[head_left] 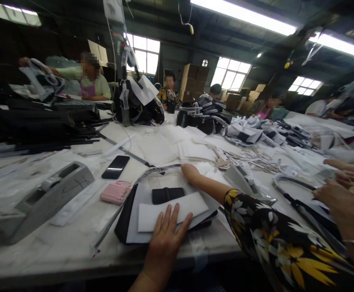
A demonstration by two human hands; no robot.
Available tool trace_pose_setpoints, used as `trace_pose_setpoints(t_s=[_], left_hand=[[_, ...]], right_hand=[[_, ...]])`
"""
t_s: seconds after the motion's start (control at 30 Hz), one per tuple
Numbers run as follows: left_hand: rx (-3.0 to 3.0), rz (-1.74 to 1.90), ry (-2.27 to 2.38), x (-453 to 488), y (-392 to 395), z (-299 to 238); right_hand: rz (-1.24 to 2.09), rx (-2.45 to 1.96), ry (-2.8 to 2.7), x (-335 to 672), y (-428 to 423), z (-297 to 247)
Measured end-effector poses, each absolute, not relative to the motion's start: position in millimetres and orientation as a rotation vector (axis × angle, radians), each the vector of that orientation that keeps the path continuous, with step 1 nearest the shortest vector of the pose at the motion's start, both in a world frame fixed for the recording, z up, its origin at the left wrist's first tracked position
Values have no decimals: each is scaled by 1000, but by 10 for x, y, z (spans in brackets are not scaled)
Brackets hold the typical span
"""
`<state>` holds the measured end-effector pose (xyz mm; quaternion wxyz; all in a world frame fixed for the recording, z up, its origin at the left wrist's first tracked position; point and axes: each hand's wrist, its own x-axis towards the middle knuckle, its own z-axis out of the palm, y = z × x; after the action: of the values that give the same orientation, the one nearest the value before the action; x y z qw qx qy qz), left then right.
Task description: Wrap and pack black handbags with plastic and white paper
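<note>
A black handbag (122,222) lies at the table's front edge, with a grey-white sheet (132,227) over its face. Across that sheet rests a folded white foam-like piece (148,217). My left hand (166,237) presses flat on this piece, fingers spread. Just beyond it sits a small black flap or pouch (167,195). The bag's strap (154,169), wrapped in clear film, arcs up behind. My right hand (190,173) grips the strap at its far end, its fingertips mostly hidden.
A phone (116,167), a pink pouch (116,192) and a grey tape dispenser (53,194) stand to the left. Another dispenser (242,178) is right of my arm. A co-worker's hands (337,192) work close on the right. Bags and white sheets pile up farther back.
</note>
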<state>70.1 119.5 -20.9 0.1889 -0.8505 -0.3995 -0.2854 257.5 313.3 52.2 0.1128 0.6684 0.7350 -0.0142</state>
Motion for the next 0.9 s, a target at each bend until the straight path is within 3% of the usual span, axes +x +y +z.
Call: trace_pose_setpoints(t_s=[0.17,0.53,0.9], left_hand=[[-2387,-800,-1139,718,1192,-220],[-2382,-820,-1146,733,1196,-239],[-2373,-745,-1069,685,1208,-174]], right_hand=[[6,1873,2251,2507,3128,472],[-339,2061,2113,2511,3243,333],[-1328,2364,2096,2691,3161,422]])
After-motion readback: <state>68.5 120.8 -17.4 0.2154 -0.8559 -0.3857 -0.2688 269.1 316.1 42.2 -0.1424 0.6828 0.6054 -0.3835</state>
